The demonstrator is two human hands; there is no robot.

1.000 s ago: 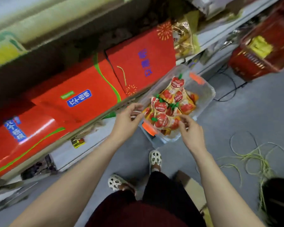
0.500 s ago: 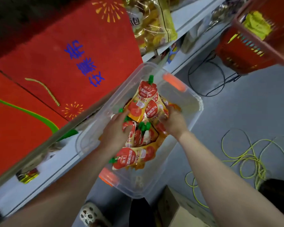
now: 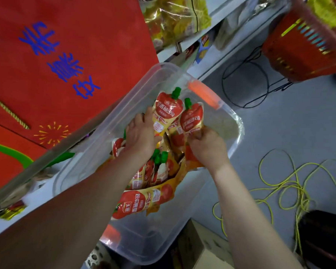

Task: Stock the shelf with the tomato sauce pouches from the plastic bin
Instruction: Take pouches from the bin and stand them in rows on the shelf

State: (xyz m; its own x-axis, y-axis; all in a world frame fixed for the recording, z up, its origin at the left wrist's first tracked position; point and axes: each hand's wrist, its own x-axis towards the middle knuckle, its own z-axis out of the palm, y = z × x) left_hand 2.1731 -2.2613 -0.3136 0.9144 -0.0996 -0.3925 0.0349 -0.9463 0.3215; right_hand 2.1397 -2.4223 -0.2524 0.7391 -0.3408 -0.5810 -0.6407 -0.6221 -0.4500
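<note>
Both hands are down inside the plastic bin (image 3: 235, 136): the left hand (image 3: 141, 135) lies spread against the side of one tomato sauce pouch (image 3: 166, 113), and the right hand (image 3: 208, 146) is curled shut around the lower end of a second pouch (image 3: 191, 118). Whether the left hand truly grips its pouch or only steadies it cannot be told. These two pouches stand side by side, touching, long axes pointing away from the person with green caps at the far end, so each hand sits at the near, bottom end of its own pouch. Pouches are red and yellow with a tomato picture, soft and glossy; more lie heaped beneath the wrists, one flat pouch (image 3: 138, 203) nearest the person.

The bin sits on the floor just beside the shelf (image 3: 17, 216), whose white edge runs along the left. Red cartons (image 3: 66, 55) fill the tier above it. Lifting means carrying the pouches up and leftward, likely with the left hand leading. A red basket (image 3: 299, 55) and yellow cord (image 3: 279, 183) lie to the right, well apart.
</note>
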